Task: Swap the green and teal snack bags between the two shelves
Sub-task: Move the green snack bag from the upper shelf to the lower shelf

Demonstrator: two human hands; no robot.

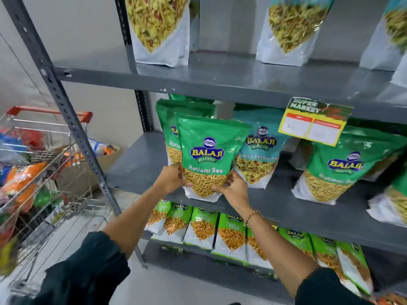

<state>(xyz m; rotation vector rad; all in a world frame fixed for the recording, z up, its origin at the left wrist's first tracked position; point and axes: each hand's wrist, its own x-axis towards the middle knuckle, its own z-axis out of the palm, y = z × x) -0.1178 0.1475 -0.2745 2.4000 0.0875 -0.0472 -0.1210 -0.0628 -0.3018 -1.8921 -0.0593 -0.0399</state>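
Note:
A green Ratlami Sev bag stands upright at the front edge of the middle shelf. My left hand grips its lower left side and my right hand grips its lower right corner. Another green bag stands right behind it. A teal bag stands to its right, partly hidden by the held bag. Further right is another green bag. On the upper shelf stand teal-topped bags, their tops cut off by the frame.
A wire shopping cart full of packets stands at the left, with a cardboard box behind it. A yellow price tag hangs from the upper shelf edge. A row of small light-green bags fills the lower shelf.

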